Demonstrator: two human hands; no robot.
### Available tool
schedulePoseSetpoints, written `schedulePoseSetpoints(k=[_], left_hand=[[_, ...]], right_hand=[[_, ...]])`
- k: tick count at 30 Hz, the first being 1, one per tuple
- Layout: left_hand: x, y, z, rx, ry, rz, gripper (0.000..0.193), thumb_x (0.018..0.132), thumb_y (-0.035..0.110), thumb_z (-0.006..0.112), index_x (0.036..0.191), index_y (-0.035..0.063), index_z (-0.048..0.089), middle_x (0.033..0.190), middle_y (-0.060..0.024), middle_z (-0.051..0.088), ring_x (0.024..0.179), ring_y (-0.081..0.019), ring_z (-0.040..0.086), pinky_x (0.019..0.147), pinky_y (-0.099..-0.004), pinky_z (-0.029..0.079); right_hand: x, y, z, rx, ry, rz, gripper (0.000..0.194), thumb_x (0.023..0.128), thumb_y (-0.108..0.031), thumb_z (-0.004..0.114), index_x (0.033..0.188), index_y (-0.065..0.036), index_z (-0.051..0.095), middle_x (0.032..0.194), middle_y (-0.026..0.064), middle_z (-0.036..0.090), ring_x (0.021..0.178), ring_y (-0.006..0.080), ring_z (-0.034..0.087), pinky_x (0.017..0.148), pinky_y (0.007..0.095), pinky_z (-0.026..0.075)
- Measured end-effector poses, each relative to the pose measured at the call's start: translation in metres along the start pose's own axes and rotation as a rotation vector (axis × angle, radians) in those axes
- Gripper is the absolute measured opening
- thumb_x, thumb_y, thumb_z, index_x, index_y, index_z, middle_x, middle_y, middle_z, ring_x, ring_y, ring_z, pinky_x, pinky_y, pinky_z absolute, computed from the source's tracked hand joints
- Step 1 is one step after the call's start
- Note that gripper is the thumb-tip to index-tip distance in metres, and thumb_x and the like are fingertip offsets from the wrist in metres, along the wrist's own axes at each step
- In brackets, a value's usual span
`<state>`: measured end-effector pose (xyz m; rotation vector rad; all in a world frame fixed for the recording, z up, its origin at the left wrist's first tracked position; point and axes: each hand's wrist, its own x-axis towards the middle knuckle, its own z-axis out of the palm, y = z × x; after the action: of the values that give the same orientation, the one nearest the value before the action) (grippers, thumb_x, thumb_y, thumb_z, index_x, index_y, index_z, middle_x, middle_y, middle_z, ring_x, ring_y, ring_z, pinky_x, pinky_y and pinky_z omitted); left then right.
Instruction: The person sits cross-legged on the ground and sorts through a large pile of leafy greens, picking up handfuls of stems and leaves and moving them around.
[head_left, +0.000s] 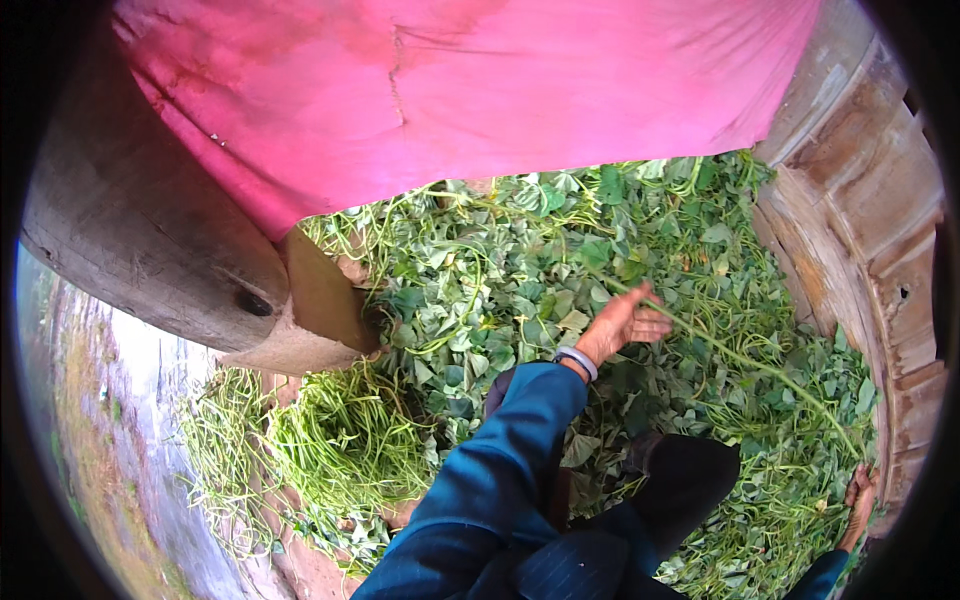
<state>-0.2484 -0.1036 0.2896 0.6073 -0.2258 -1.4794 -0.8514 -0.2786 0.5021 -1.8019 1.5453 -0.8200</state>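
Observation:
A long, thin green stem is stretched slantwise between my two hands. It passes between the thumb and fingers of my left hand, which wears a pale bangle and has its fingers fairly straight. Far to the right, beside the wooden wall, the curled fingers of my right hand hold the stem's near end. Beneath both hands spreads a thick layer of leafy green vines. A heap of leafless green stems lies left of my sleeve.
A pink cloth hangs across the far side. Next to it stands a thick wooden post on a stone base. Paler loose stems lie by the wet paving. A weathered wooden panel wall curves along the right.

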Motion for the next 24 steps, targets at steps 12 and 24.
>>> schedulePoseSetpoints(k=[12,24], left_hand=[[0.010,-0.096,0.110,0.877,-0.085,0.105,0.027,0.088,0.016,0.045,0.085,-0.0080,0.057,0.066,-0.0158,0.062,0.054,-0.0195,0.062,0.049,-0.0304,0.050],[-0.022,-0.023,0.065,1.597,-0.438,-0.020,0.045,0.090,0.042,0.044,0.078,0.0012,0.058,0.058,-0.0101,0.056,0.062,-0.0242,0.058,0.066,-0.0403,0.047]], right_hand=[[0.029,-0.093,0.202,0.602,-0.055,0.001,0.021,0.086,-0.015,0.055,0.105,-0.007,0.055,0.053,-0.0102,0.034,0.038,-0.0001,0.026,0.030,0.0164,0.017],[-0.022,-0.159,0.425,0.276,-0.678,-0.042,0.032,0.082,-0.039,0.062,0.072,-0.008,0.057,0.056,0.0009,0.054,0.044,0.0072,0.044,0.040,0.0205,0.032]])
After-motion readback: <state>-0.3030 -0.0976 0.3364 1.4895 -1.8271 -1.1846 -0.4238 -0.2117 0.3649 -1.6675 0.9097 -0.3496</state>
